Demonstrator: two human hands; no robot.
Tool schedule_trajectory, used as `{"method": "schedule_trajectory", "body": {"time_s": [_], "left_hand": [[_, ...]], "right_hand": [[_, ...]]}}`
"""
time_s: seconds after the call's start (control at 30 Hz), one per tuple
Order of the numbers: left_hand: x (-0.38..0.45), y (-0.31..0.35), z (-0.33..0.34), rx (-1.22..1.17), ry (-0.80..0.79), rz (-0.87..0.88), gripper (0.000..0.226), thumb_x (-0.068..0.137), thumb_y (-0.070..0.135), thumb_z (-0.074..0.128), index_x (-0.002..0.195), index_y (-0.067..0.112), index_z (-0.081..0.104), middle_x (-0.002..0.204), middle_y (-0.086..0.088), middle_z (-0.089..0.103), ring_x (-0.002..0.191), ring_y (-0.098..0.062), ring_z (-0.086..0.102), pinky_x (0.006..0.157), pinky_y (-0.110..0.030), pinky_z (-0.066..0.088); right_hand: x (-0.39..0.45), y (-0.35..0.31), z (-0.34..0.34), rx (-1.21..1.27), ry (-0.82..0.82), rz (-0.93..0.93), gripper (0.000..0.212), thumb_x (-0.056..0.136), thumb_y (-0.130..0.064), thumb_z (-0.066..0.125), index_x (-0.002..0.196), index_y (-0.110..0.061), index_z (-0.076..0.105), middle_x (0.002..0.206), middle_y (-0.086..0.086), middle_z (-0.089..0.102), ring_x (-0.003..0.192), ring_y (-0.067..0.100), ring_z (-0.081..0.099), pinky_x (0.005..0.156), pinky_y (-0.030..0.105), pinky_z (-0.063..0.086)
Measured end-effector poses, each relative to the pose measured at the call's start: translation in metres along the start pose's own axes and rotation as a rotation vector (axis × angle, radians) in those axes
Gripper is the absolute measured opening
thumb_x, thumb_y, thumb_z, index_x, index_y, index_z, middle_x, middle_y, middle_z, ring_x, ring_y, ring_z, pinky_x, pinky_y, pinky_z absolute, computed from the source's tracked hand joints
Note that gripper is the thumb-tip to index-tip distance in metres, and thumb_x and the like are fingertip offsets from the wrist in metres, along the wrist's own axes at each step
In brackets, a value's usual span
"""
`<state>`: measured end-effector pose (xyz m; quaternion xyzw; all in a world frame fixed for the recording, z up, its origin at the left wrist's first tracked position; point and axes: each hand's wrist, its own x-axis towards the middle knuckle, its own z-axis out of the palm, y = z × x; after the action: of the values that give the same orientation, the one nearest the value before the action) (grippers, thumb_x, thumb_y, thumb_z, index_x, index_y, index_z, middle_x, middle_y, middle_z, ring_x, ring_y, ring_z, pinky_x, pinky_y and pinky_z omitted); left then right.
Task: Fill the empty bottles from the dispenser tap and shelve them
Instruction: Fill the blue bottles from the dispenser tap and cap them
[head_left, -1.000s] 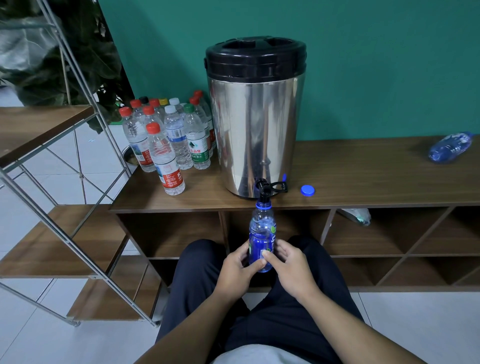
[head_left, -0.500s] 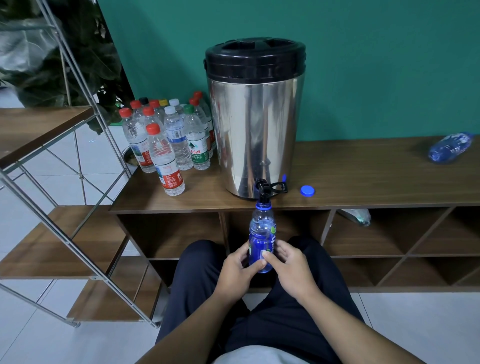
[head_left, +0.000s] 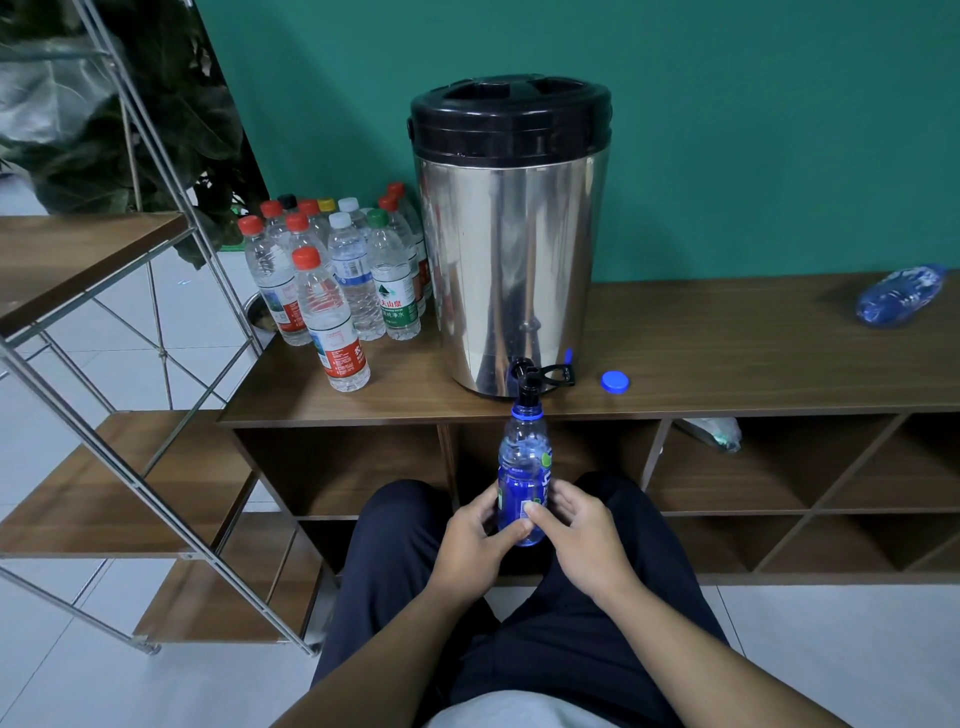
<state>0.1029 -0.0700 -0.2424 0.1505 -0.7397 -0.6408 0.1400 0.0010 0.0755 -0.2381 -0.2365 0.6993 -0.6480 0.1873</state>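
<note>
Left hand and right hand both grip the blue bottle, upright, uncapped, mouth directly under the dispenser tap. Blue cap lies on tabletop right of the steel dispenser.

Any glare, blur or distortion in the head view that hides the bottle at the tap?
Head view: sharp focus on the blue bottle under the tap; soft streaky reflections on the steel dispenser, no glare at the spout; wide-angle bending leans the metal rack at the edges; both hands evenly lit.
</note>
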Motion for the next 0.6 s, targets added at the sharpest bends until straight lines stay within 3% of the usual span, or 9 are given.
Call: {"method": "schedule_trajectory", "body": {"time_s": [0.6], "left_hand": [[-0.0004, 0.0008, -0.0002, -0.028, -0.003, 0.006, 0.050, 0.106, 0.006, 0.076, 0.151, 0.024, 0.067, 0.140, 0.004, 0.078, 0.134, -0.017, 0.072, 0.117, -0.040, 0.056]], "right_hand": [[0.0011, 0.0016, 0.0000, -0.002, -0.003, 0.005, 0.031, 0.103, -0.007, 0.076, 0.130, -0.022, 0.077, 0.122, -0.017, 0.081, 0.119, 0.002, 0.073, 0.097, 0.011, 0.054]]}}
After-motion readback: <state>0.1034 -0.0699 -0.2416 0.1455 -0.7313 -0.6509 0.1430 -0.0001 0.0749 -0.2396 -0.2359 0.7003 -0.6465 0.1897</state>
